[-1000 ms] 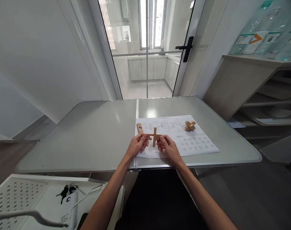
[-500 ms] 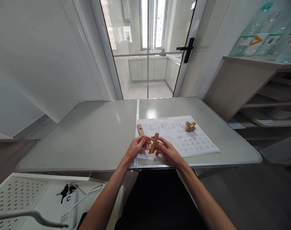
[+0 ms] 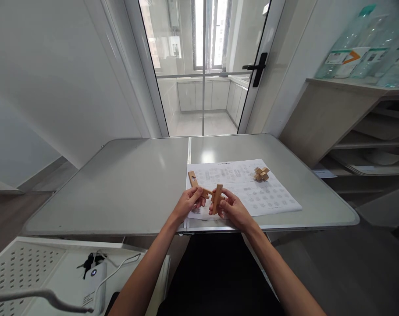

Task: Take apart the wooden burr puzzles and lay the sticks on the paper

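Over the near edge of the grey table (image 3: 127, 188), my left hand (image 3: 187, 202) pinches one end of a short wooden puzzle bar (image 3: 206, 192). My right hand (image 3: 231, 208) grips an upright wooden piece (image 3: 217, 198) that crosses that bar, so the two pieces meet between my hands. A loose notched wooden bar (image 3: 192, 178) lies on the printed instruction sheet (image 3: 261, 195) just beyond my left hand. An assembled wooden burr puzzle (image 3: 261, 173) sits farther back on the sheet, to the right.
A glass door with a black handle (image 3: 256, 68) stands behind the table. Wooden shelves (image 3: 360, 131) with plastic-wrapped packages on top fill the right side. At lower left a white perforated stand (image 3: 25, 267) carries a white power bank, cable and keys (image 3: 94, 274).
The joined wooden pieces were turned in my hands: the crossing piece tilted, then came upright again nearer my right hand. Both hands stayed over the table's near edge.
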Tool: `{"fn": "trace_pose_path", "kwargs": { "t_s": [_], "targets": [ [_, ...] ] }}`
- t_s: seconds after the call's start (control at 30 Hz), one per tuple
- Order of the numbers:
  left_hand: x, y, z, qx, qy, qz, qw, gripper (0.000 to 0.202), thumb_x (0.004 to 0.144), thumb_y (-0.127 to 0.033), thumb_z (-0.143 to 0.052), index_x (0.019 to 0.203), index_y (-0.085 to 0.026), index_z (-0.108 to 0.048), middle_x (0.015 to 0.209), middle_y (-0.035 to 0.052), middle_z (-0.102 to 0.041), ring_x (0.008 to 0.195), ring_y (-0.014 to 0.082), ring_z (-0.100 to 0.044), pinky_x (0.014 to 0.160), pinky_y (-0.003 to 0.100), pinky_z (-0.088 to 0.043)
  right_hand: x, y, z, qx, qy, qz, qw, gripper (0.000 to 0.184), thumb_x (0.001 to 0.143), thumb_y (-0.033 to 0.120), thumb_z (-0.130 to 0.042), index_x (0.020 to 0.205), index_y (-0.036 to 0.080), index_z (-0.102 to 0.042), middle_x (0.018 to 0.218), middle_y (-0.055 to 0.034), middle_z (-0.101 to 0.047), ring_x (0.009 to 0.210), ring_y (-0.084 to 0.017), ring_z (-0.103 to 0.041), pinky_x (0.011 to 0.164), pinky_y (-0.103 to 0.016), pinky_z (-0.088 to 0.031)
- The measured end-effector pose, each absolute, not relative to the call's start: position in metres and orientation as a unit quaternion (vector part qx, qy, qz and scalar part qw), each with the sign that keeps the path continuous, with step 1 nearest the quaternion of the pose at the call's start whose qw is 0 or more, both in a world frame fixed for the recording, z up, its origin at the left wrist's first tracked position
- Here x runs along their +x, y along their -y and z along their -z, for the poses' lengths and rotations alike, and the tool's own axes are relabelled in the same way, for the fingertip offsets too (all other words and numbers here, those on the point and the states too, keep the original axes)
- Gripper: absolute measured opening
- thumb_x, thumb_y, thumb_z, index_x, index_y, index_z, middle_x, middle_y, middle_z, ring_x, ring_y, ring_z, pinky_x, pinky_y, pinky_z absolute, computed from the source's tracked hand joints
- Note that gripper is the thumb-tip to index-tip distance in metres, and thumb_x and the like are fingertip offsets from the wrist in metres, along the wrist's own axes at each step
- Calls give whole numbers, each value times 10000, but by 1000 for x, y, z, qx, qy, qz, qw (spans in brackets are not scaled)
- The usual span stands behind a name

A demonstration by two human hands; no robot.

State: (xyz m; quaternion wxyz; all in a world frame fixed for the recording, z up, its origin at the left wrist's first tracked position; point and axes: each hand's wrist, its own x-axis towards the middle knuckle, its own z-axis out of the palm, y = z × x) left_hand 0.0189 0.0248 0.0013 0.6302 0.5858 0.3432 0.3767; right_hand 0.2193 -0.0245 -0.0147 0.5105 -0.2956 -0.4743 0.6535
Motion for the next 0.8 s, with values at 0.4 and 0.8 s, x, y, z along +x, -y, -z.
{"fn": "trace_pose_path", "kwargs": {
  "t_s": [0.4,0.8],
  "targets": [
    [20,-25,-1,577,-351,-388,627,511,929,-650,-605,923,-142,-656,648,8,-628,484,72,-405,470,225,-288,215,23,15,-331,402,-648,556,627,729,655,-831,1139,220,-640,676,-22,-716,513,-191,-668,396,-219,-345],
    [18,-25,-3,551,-346,-415,636,501,928,-650,-603,880,-152,-626,641,-4,-602,497,74,-416,485,232,-295,211,26,1,-335,427,-642,542,561,843,590,-759,1244,209,-665,747,-57,-735,576,-209,-694,426,-239,-340]
  ]
}}
